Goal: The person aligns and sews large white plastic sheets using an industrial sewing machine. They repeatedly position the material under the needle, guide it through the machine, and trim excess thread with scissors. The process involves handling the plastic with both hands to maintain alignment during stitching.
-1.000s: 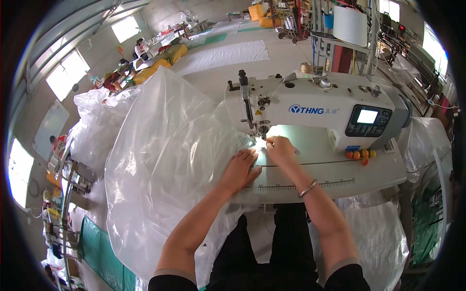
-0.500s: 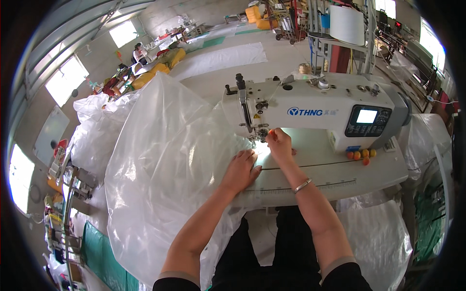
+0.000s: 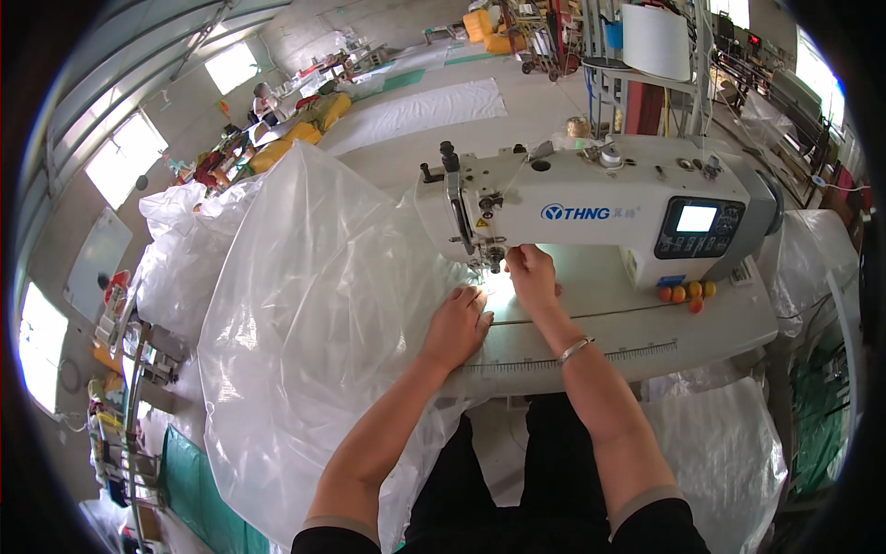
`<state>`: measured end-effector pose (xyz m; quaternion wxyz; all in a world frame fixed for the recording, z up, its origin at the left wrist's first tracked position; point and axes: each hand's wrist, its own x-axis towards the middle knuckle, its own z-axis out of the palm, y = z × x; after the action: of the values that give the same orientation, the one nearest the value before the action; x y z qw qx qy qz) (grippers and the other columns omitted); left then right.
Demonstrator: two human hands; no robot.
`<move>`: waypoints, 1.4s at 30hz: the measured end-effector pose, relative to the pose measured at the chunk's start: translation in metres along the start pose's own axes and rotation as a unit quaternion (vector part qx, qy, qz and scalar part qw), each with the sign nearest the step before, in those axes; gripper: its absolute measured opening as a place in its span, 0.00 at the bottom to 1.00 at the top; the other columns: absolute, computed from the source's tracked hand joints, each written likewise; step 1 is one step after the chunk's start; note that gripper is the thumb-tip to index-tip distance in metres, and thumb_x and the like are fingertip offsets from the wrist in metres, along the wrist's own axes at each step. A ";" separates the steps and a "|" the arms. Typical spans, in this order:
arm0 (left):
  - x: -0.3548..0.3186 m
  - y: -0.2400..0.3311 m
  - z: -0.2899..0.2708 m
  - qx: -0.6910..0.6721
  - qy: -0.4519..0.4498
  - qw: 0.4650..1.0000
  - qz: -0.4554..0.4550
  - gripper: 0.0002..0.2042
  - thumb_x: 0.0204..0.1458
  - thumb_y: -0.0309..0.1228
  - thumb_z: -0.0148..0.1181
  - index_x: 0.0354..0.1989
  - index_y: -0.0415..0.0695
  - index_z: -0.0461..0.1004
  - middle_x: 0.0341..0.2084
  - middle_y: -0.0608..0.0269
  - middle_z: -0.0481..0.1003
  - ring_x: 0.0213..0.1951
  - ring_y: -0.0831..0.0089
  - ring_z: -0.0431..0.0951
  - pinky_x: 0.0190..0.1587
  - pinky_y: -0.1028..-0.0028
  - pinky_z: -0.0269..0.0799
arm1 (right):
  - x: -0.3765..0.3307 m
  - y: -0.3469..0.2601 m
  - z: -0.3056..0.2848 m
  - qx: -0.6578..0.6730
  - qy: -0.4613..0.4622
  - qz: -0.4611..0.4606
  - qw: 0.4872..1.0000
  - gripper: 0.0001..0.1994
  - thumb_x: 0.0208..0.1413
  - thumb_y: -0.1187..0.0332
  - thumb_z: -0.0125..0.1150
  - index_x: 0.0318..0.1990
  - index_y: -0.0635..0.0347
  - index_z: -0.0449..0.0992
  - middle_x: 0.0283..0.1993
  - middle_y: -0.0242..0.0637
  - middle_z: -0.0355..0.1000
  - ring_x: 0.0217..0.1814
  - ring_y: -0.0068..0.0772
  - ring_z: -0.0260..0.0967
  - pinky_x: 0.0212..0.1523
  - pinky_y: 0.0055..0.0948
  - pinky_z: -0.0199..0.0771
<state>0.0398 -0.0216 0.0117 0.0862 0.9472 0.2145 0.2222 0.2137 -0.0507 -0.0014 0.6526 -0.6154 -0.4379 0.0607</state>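
A white sewing machine (image 3: 591,198) stands across the table in front of me, its lamp lighting the needle area. Just to the right of its needle, my right hand (image 3: 532,277) is raised with the fingers pinched together; whatever they hold, if anything, is hidden. My left hand (image 3: 457,323) lies flat, fingers stretched out, on the edge of a large translucent plastic sheet (image 3: 305,323), slightly nearer than the needle. The sheet spreads leftward from the presser foot area and drapes over the table's left side.
Small orange and yellow balls (image 3: 678,295) sit on the table by the machine's base. A ruler strip (image 3: 591,356) runs along the near table edge. More plastic (image 3: 715,462) hangs at lower right. A white thread cone (image 3: 656,42) stands behind; another person (image 3: 266,104) is far left.
My right hand has stayed near the needle, its fingers shifting slightly; an orange spot at its fingertips no longer shows. My left hand stays on the plastic. The view has shifted slightly.
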 end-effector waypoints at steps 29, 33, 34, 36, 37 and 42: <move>0.000 -0.010 0.003 -0.060 0.052 0.995 -0.051 0.16 0.48 0.27 0.56 0.45 0.32 0.70 0.45 0.47 0.69 0.51 0.52 0.67 0.55 0.61 0.66 | -0.025 -0.015 -0.062 -0.477 -0.094 -0.040 0.873 0.10 0.48 0.66 0.66 0.36 0.61 0.77 0.38 0.39 0.71 0.46 0.42 0.68 0.42 0.39 0.73; 0.009 -0.022 0.010 -0.070 0.089 0.991 -0.068 0.14 0.47 0.24 0.54 0.43 0.32 0.70 0.44 0.47 0.69 0.50 0.51 0.67 0.53 0.60 0.67 | -0.031 -0.014 -0.074 -0.357 -0.129 0.009 0.925 0.09 0.51 0.67 0.62 0.38 0.59 0.77 0.38 0.39 0.71 0.44 0.42 0.69 0.43 0.38 0.70; 0.011 -0.024 0.011 -0.075 0.096 0.990 -0.069 0.14 0.47 0.24 0.54 0.42 0.32 0.70 0.43 0.47 0.69 0.50 0.51 0.67 0.52 0.60 0.67 | -0.035 -0.016 -0.074 -0.343 -0.128 -0.017 0.930 0.08 0.52 0.68 0.61 0.37 0.59 0.77 0.37 0.39 0.71 0.43 0.42 0.69 0.43 0.39 0.70; 0.014 -0.030 0.014 -0.075 0.102 0.990 -0.068 0.12 0.46 0.23 0.54 0.40 0.33 0.71 0.43 0.47 0.69 0.49 0.51 0.67 0.52 0.60 0.67 | -0.044 -0.021 -0.069 -0.316 -0.123 -0.070 0.938 0.06 0.53 0.69 0.59 0.37 0.59 0.76 0.36 0.39 0.71 0.42 0.42 0.70 0.42 0.39 0.70; 0.016 -0.033 0.015 -0.075 0.106 0.989 -0.068 0.12 0.46 0.23 0.54 0.40 0.33 0.71 0.42 0.47 0.69 0.49 0.51 0.67 0.51 0.60 0.67 | -0.049 -0.024 -0.065 -0.301 -0.126 -0.080 0.942 0.05 0.54 0.70 0.57 0.35 0.59 0.76 0.34 0.38 0.71 0.40 0.42 0.70 0.40 0.39 0.71; 0.017 -0.045 0.015 -0.049 0.141 0.986 -0.076 0.07 0.46 0.22 0.56 0.34 0.34 0.73 0.38 0.48 0.70 0.46 0.51 0.69 0.49 0.60 0.68 | -0.067 -0.038 -0.044 -0.259 -0.114 -0.147 0.948 0.05 0.56 0.69 0.55 0.35 0.57 0.76 0.29 0.37 0.69 0.35 0.41 0.70 0.33 0.39 0.72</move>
<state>0.0435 0.0252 -0.0067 0.1177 0.8819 0.2846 0.3569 0.1842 -0.1340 0.0038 0.4183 -0.6806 -0.5959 -0.0816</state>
